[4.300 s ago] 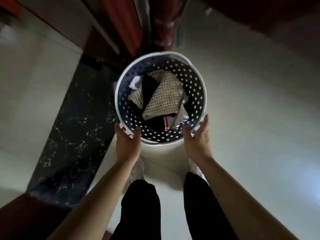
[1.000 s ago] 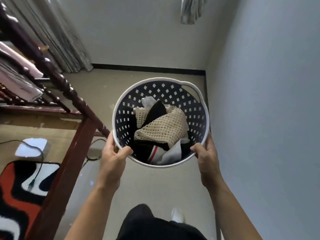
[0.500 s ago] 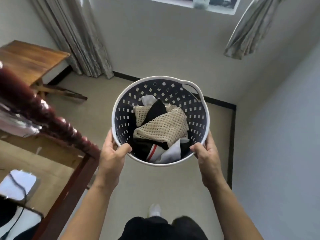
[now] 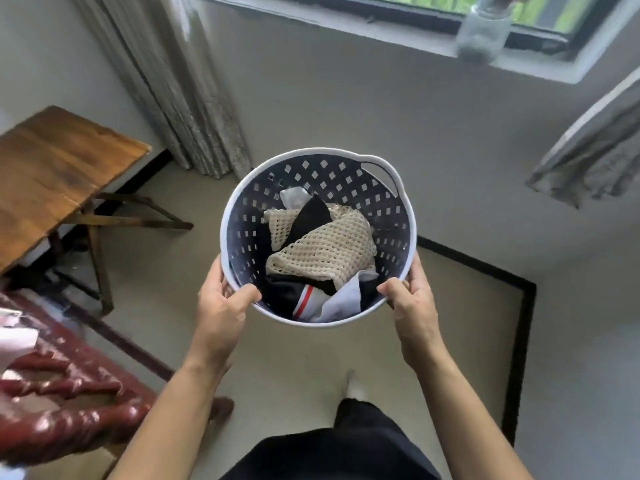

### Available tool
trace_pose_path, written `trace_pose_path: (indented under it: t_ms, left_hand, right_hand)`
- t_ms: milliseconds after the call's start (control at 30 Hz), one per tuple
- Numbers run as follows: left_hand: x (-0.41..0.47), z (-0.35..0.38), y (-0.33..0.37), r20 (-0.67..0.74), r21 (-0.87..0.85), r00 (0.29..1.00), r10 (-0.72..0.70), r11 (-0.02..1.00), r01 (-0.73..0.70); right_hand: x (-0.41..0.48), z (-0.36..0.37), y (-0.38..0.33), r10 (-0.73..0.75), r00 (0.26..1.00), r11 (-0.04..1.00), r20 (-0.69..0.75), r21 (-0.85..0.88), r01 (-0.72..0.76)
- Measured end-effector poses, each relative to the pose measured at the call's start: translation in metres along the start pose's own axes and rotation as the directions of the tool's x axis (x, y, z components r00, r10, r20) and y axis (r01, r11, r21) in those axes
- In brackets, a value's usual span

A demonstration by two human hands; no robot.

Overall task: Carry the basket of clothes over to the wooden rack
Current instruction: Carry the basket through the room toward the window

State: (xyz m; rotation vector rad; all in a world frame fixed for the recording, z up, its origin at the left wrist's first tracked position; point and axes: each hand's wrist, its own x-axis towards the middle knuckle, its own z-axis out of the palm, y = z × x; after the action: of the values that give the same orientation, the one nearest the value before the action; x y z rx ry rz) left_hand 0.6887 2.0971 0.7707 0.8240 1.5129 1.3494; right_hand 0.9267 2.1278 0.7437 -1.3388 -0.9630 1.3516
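Overhead, both hands, left hand (image 4: 221, 306) and right hand (image 4: 412, 303), gripping round white-rimmed perforated plastic basket (image 4: 398, 233) above beige floor (image 4: 284, 355); brown wooden surface (image 4: 52, 168) standing left, grey curtain (image 4: 173, 88) hanging beside.

Single view only: head-worn wide-angle cam, aimed fwd and steeply down. Close range on the basket (image 4: 318, 242), frame centre, with left hand (image 4: 221, 306) and right hand (image 4: 414, 303) on its near rim; forearms enter from bottom edge. Floor (image 4: 304, 358) fills lower centre. Wall and window (image 4: 433, 8) along top edge, bent by lens distortion. Wooden table (image 4: 55, 174) at left, dark red turned-wood piece (image 4: 62, 410) at lower left, blurred. No 2nd view, so no overlap.
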Motion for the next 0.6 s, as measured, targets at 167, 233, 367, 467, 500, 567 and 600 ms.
trace_pose_path:
  t_ms: [167,233,367,467,500,567,600]
  left_hand:
    - [0.074,-0.017,0.02,-0.241,-0.101,0.97,-0.016,0.995,-0.008]
    - [0.106,-0.036,0.025,-0.363,-0.124,0.932,-0.016,0.992,-0.032]
    - [0.177,-0.077,0.024,-0.529,-0.14,0.849,-0.011,0.987,-0.075]
    - [0.238,-0.11,0.03,-0.596,-0.144,0.803,-0.019,0.986,-0.083]
    - [0.259,-0.122,0.034,-0.608,-0.146,0.793,-0.025,0.986,-0.08]
    - [0.298,-0.143,0.044,-0.618,-0.148,0.786,-0.026,0.985,-0.083]
    - [0.316,-0.152,0.051,-0.615,-0.138,0.788,-0.014,0.986,-0.09]
  right_hand:
    - [0.118,0.074,-0.034,0.02,0.973,0.997,0.229,-0.073,-0.003]
    - [0.159,0.116,-0.042,0.029,0.941,0.996,0.337,-0.087,0.0]
    - [0.233,0.206,-0.046,0.034,0.872,0.992,0.488,-0.124,0.031]
    - [0.28,0.274,-0.048,0.037,0.842,0.988,0.538,-0.147,0.05]
    - [0.295,0.295,-0.05,0.04,0.838,0.986,0.545,-0.157,0.055]
    - [0.323,0.334,-0.057,0.052,0.829,0.985,0.557,-0.167,0.05]
    - [0.337,0.352,-0.061,0.053,0.826,0.986,0.561,-0.161,0.046]
